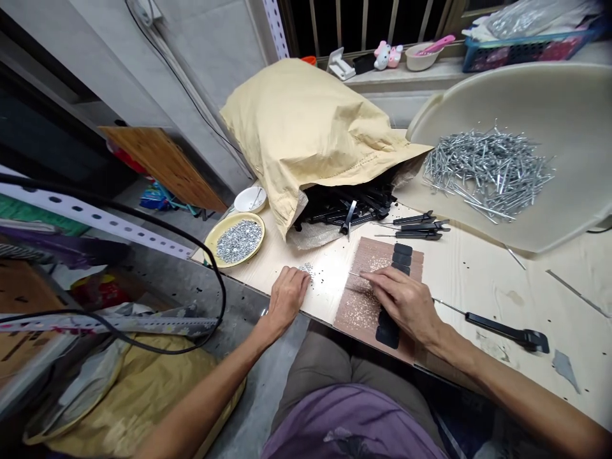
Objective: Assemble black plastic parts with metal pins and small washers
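Note:
My left hand is at the table's front edge, fingertips pinched together beside a small heap of tiny silvery pieces. Whatever those fingers hold is hidden. Over a brown board strewn with pale specks, my right hand pinches a thin metal rod, whose tip points left. Several black pads lie in a row on that board, partly under the hand. To the right lies a black handle with a thin shaft running toward my right hand; I cannot tell whether it joins the pinched rod.
A paper sack spills black plastic parts. Metal rods fill part of a large pale basin. At left stand a yellow dish of small metal pieces and a white bowl. A black cable hangs at left.

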{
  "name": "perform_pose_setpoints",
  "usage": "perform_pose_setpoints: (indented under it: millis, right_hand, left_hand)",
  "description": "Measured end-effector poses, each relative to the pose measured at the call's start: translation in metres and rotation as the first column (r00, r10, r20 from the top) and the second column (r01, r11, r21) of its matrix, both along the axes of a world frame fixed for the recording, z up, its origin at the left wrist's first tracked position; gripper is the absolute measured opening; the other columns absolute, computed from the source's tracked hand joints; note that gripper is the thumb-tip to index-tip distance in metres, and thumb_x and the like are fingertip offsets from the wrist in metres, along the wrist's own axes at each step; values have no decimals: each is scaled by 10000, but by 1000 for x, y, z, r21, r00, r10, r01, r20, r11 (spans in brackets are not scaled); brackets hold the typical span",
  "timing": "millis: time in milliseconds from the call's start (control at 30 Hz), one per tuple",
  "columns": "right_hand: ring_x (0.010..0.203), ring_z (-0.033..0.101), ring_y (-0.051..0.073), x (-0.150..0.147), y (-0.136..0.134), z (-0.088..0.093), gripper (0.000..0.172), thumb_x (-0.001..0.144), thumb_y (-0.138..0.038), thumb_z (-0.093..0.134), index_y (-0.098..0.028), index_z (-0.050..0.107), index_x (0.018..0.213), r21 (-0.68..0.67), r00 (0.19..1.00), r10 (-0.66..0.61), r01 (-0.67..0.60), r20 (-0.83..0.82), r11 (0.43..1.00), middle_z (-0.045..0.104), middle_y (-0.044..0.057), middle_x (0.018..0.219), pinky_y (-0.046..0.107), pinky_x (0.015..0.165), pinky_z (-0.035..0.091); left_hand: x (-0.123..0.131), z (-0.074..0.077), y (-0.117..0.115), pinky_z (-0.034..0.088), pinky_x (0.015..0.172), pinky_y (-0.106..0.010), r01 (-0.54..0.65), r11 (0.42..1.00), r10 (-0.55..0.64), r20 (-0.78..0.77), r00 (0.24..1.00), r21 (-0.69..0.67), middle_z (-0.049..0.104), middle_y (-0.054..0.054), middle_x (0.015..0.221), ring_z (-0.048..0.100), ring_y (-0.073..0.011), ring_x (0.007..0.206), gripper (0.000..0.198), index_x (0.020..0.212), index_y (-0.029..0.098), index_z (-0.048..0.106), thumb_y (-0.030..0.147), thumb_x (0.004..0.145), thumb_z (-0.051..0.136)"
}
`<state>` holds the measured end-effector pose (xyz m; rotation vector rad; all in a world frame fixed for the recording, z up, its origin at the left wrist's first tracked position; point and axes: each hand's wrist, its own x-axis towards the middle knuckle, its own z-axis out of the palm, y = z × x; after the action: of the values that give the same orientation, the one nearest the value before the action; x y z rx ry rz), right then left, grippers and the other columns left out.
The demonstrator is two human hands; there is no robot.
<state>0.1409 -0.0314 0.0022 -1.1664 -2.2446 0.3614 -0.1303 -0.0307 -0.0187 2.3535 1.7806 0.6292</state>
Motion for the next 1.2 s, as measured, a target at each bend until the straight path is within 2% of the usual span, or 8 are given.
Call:
perform_pose_setpoints:
  millis: [67, 200, 267, 500, 633, 767, 933, 1200]
  right_hand:
    - [867, 612, 168, -13, -2, 4, 315, 939, -207, 421, -245, 600, 1195, -33, 999, 24, -24, -21, 999, 653, 51, 989, 294, 727, 508]
    - [810, 603, 149, -31, -2, 10, 290, 941, -234, 441, -252, 618, 1170, -34, 1000, -6, 6, -8, 999, 649, 44, 925, 257, 712, 475]
    - [804, 601, 143, -33, -1, 11, 286, 941, -234, 444, -254, 622, 1164, -21, 999, -43, 43, 3, 999, 648, 38, 913, 247, 718, 463]
    - [810, 605, 140, -24, -1, 9, 283, 951, -249, 427, -247, 630, 1148, 2, 995, -101, 101, 20, 995, 651, 36, 905, 241, 716, 451]
    - [798, 609, 137, -21, -3, 11, 280, 954, -261, 421, -239, 642, 1126, 27, 990, -135, 133, 49, 991, 657, 39, 895, 232, 692, 442]
    - [780, 609, 131, -17, -3, 11, 270, 954, -271, 427, -244, 648, 1106, 61, 984, -161, 156, 79, 986, 666, 31, 897, 230, 654, 424]
    - [765, 607, 135, -13, -5, 9, 245, 951, -255, 432, -225, 658, 1040, 85, 978, -181, 173, 103, 981, 671, 31, 869, 235, 639, 401]
    - [724, 569, 136, -9, -10, 11, 233, 955, -229, 412, -190, 637, 908, 155, 965, -227, 205, 133, 966, 659, 43, 825, 250, 647, 364]
  left_hand:
    - [13, 5, 0, 421, 702, -302, -122, 988, 145, 285, 947, -97, 623, -58, 805, 547, -178, 773, 207, 853, 171, 617, 313, 899, 473]
    - [46, 14, 0, 418, 588, -241, -179, 918, 382, 674, 632, -353, 630, -24, 744, 554, -133, 651, 270, 848, 161, 626, 417, 841, 540]
    - [61, 18, 1, 411, 558, -228, -166, 908, 411, 739, 534, -385, 625, -18, 734, 537, -119, 620, 282, 836, 155, 629, 430, 814, 571]
    - [88, 25, 1, 437, 600, -222, -125, 908, 416, 836, 359, -399, 620, -4, 718, 527, -95, 597, 250, 816, 145, 634, 392, 771, 634]
    - [91, 23, 2, 440, 616, -222, -81, 913, 405, 864, 298, -400, 624, -4, 710, 527, -89, 598, 235, 804, 143, 644, 373, 755, 660]
    - [89, 22, 6, 449, 631, -222, 63, 905, 399, 890, 222, -422, 613, -2, 672, 533, -87, 601, 228, 783, 137, 656, 351, 720, 700]
    - [85, 24, 11, 464, 605, -210, 226, 840, 472, 870, 141, -493, 615, 5, 649, 541, -72, 571, 273, 846, 134, 686, 315, 655, 758]
    - [85, 22, 12, 461, 564, -209, 265, 830, 436, 867, 243, -491, 625, -11, 660, 544, -78, 551, 272, 853, 117, 690, 325, 684, 737]
